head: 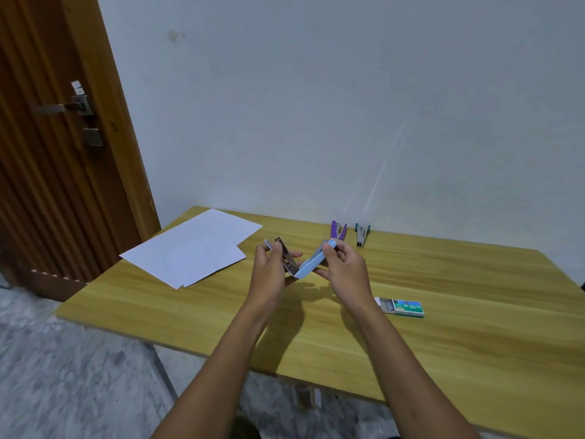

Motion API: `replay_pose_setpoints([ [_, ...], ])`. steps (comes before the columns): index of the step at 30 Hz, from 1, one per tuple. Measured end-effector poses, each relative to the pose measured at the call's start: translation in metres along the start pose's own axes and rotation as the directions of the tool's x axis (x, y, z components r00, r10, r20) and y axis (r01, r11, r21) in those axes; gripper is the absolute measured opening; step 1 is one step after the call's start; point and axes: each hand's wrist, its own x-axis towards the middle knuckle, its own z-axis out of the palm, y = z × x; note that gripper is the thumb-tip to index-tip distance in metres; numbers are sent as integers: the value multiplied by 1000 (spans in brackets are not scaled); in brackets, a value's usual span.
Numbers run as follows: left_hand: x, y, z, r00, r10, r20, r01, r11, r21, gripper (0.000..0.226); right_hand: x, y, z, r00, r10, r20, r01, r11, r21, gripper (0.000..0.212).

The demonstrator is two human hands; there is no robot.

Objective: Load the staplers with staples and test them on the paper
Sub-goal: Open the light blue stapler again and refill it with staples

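Observation:
A light blue stapler is held above the wooden table, swung open into a V. My left hand grips its metal magazine half, and my right hand pinches the blue top cover near its tip. A purple stapler and a teal stapler lie open at the table's far edge. The green staple box lies to the right of my right wrist, its tray slid partly out. White paper sheets lie at the table's far left corner.
A wooden door with a metal handle stands to the left. A plain wall runs right behind the table. Speckled floor shows below the table's near edge.

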Motion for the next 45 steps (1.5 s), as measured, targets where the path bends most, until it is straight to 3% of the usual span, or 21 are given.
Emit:
replay_pose_setpoints([
  [5, 7, -1, 6, 980, -197, -41, 180, 947, -265, 34, -13, -7, 5, 990, -134, -38, 134, 991, 9, 13],
  [9, 7, 1, 8, 979, -204, -9, 186, 911, -367, 37, -19, -6, 5, 979, -199, 56, 198, 980, 20, 7],
  [13, 8, 4, 6, 984, -167, -68, 129, 916, -380, 32, -21, -5, -2, 971, -176, 162, 174, 984, 28, 10],
  [18, 9, 6, 0, 985, -137, -109, 95, 940, -328, 33, -17, 0, -11, 957, -136, 256, 163, 983, -86, 14],
  [22, 8, 7, -1, 992, -86, -92, 51, 943, -329, 34, -14, -2, -13, 965, -97, 242, 128, 985, -116, 13],
  [33, 10, 5, -4, 999, -31, -30, 17, 923, -383, 34, -6, 4, -17, 970, 58, 237, -21, 988, -153, 39],
  [38, 10, 6, -4, 999, -39, -23, 25, 896, -443, 34, -11, -1, -18, 916, 88, 392, -21, 985, -172, 36],
  [45, 12, 3, -3, 999, -39, -35, 19, 888, -460, 43, -15, -5, -22, 811, 98, 577, 13, 983, -186, 52],
])
